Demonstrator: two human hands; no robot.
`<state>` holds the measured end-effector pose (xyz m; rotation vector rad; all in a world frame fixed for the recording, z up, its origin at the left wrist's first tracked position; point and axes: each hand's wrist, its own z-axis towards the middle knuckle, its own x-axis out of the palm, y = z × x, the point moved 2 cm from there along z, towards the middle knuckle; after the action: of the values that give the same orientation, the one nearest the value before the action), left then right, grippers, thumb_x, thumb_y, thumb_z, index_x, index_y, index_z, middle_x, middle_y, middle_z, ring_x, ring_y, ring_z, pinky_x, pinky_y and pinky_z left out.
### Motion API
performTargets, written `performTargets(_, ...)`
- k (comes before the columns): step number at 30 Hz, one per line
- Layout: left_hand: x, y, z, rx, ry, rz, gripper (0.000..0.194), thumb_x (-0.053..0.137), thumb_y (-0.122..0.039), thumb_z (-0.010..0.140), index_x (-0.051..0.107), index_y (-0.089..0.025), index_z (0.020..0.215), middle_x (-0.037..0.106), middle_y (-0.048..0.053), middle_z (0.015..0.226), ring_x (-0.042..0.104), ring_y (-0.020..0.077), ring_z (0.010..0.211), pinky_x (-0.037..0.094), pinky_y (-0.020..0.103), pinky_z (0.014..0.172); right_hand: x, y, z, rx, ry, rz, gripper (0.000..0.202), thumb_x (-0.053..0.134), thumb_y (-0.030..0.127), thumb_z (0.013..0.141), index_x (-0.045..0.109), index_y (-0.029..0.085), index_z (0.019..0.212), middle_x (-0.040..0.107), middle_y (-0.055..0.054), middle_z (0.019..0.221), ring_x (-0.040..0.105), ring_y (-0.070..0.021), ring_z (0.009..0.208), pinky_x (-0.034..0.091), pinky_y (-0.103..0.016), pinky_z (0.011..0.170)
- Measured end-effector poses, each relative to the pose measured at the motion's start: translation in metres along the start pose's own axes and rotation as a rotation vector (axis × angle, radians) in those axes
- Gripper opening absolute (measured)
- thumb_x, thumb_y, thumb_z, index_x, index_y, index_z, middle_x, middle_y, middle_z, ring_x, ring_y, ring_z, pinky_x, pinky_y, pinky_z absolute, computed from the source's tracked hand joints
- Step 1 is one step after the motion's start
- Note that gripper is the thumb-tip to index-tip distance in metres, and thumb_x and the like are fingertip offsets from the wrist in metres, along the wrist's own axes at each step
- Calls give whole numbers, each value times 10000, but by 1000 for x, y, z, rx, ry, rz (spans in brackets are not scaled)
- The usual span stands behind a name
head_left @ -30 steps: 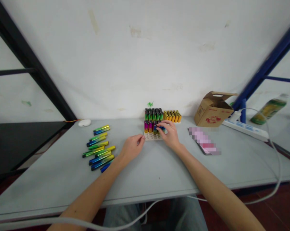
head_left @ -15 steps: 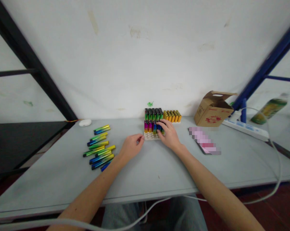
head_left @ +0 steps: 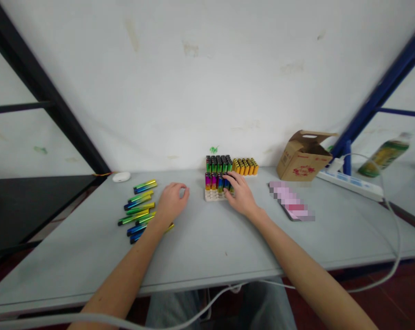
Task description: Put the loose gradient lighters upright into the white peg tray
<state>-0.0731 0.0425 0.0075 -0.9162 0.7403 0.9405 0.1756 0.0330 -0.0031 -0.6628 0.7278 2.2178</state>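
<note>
My right hand (head_left: 241, 195) rests at the right side of a white holed tray (head_left: 212, 197). Its fingers reach around shiny blue cylinders (head_left: 220, 183) standing upright there, partly covering them. Pink-and-gold cylinders (head_left: 210, 180) with dark tops stand at the tray's left. My left hand (head_left: 173, 201) hovers to the left of the tray, thumb and fingers a little apart, nothing visible between them. Nearest to it, several shiny blue, green and yellow cylinders (head_left: 141, 198) with black ends lie loose on the table; my left forearm hides some.
Behind the tray stand a block of green cylinders with black tops (head_left: 218, 163) and a block of yellow cylinders (head_left: 246, 166). To the right are an open cardboard box (head_left: 300, 160), a phone (head_left: 291, 201), a power strip (head_left: 351, 183) and a bottle (head_left: 384, 156). A white case (head_left: 121, 177) lies at left.
My left hand has moved left, away from the tray's front corner toward the loose cylinders. My right hand stays on the tray's cylinders. The view has shifted slightly.
</note>
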Motion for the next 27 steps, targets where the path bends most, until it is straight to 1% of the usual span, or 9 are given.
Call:
performTargets(3,-7,12,-2,-169,-49,240,427,435,-392,844,621,-116,1112,611,184,1143,533,333,1114,407,467,956,0,1,0,9,4,7,467,505,214,836,473,157,1298,483,-139,1325,408,-262,1274,358,-458,1101)
performTargets(5,-11,20,-2,-252,-46,309,499,447,-412,830,569,-97,1198,566,213,1211,494,365,1165,393,496,958,0,2,0,18,4,17,494,504,215,835,444,161,1322,479,-139,1336,404,-264,1282,351,-471,1104)
performTargets(9,-13,43,4,-360,29,243,557,419,-440,834,518,-90,1256,536,215,1273,461,348,1216,389,479,978,-2,4,0,33,4,36,526,507,216,827,412,172,1342,479,-136,1346,397,-265,1296,341,-484,1107)
performTargets(12,-14,57,7,-420,39,234,574,398,-446,837,499,-91,1277,514,213,1314,436,348,1247,369,497,1002,-4,0,0,73,-58,37,522,517,235,823,417,169,1331,476,-142,1350,401,-272,1296,334,-491,1106)
performTargets(14,-14,61,7,-434,62,246,587,386,-451,837,492,-83,1283,500,222,1332,421,361,1261,342,533,1020,-5,-8,-1,141,-97,41,526,521,272,834,411,151,1333,482,-158,1344,415,-284,1286,335,-495,1098)
performTargets(16,-13,61,6,-437,97,254,590,387,-456,834,497,-84,1278,496,231,1335,411,375,1269,313,569,1030,-3,-18,-3,231,-86,59,572,526,321,843,378,108,1353,484,-193,1339,439,-298,1268,350,-494,1083)
performTargets(19,-13,53,4,-424,121,249,547,392,-452,835,523,-119,1249,509,223,1327,422,383,1259,307,611,1013,4,-29,-7,321,-1,111,658,544,367,837,325,62,1376,488,-235,1325,495,-308,1211,396,-491,1033)
performTargets(24,-11,35,2,-337,84,246,436,404,-421,852,601,-161,1141,597,187,1224,491,380,1185,312,624,989,14,-30,-12,293,99,204,645,549,343,830,308,113,1382,546,-195,1264,558,-287,1120,454,-482,958)
performTargets(27,-9,25,3,-219,83,166,413,409,-390,858,617,-142,1113,641,172,1138,553,332,1119,377,523,981,15,-28,-12,271,145,198,612,555,338,821,348,103,1346,570,-195,1220,575,-293,1071,464,-481,934)
